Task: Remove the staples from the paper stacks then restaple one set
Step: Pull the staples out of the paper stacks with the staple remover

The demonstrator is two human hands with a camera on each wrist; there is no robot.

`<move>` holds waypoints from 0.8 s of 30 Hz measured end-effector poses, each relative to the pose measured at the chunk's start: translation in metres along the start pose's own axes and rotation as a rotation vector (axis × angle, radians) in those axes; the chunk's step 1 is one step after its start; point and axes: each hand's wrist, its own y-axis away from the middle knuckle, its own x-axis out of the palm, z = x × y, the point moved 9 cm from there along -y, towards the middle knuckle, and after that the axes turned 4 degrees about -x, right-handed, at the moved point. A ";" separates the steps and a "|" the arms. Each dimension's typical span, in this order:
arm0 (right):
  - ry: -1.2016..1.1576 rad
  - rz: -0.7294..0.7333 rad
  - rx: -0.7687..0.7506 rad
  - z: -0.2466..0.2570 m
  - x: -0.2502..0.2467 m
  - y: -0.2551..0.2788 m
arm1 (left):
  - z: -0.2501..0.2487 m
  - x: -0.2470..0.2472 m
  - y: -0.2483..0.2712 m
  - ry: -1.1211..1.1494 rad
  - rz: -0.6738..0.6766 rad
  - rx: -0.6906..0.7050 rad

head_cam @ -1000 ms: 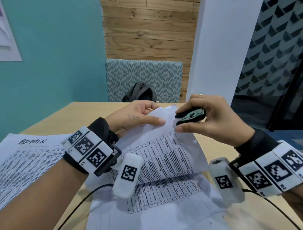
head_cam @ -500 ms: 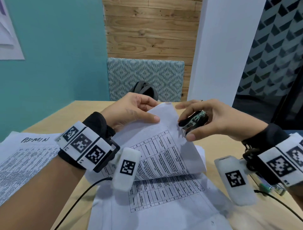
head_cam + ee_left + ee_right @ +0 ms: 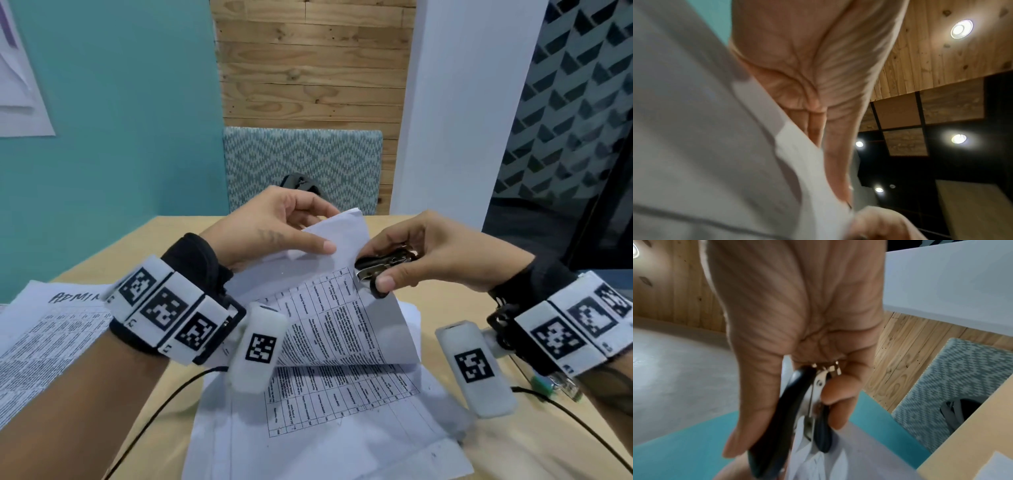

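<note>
A stack of printed table sheets (image 3: 329, 329) lies on the wooden table (image 3: 102, 260), its top sheets lifted and curled toward me. My left hand (image 3: 284, 233) pinches the raised far corner of that paper (image 3: 735, 146) between thumb and fingers. My right hand (image 3: 421, 253) grips a black and metal staple remover (image 3: 380, 270) between thumb and fingers. Its jaws sit at the right edge of the lifted sheets (image 3: 838, 456). In the right wrist view the staple remover (image 3: 803, 417) has paper between its metal claws. No staple can be made out.
A second stack headed with handwriting (image 3: 44, 329) lies at the left of the table. More loose sheets (image 3: 308, 445) spread toward the near edge. A patterned chair (image 3: 301, 164) with a dark bag (image 3: 298, 181) stands behind the table. Cables trail from both wrists.
My right hand has turned the staple remover and brought it down onto the right edge of the lifted sheets. My left hand keeps its pinch on the corner, raised slightly.
</note>
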 end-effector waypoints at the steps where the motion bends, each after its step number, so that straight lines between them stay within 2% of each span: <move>1: 0.000 -0.011 0.000 -0.001 -0.003 0.000 | 0.008 -0.004 0.001 -0.091 0.043 -0.045; 3: 0.009 -0.040 -0.003 -0.002 -0.010 -0.001 | 0.029 -0.028 0.005 -0.287 0.066 -0.152; 5: 0.000 -0.077 -0.028 -0.002 -0.019 -0.001 | 0.053 -0.066 0.014 -0.328 -0.011 -0.243; 7: -0.036 -0.136 -0.059 -0.001 -0.031 0.000 | 0.079 -0.093 0.026 -0.240 -0.054 -0.288; 10: -0.112 -0.209 -0.109 0.000 -0.046 0.001 | 0.118 -0.093 0.041 0.080 -0.031 -0.329; 13: -0.147 -0.237 -0.146 0.002 -0.052 0.002 | 0.134 -0.067 0.040 0.317 -0.061 -0.293; 15: -0.144 -0.246 -0.163 0.005 -0.052 0.002 | 0.132 -0.052 0.034 0.365 -0.121 -0.264; 19: -0.170 -0.318 -0.204 0.011 -0.059 0.006 | 0.098 -0.062 0.025 0.321 -0.341 -0.108; 24: -0.168 -0.443 -0.200 0.003 -0.063 0.005 | 0.041 -0.118 0.038 0.163 -0.615 0.093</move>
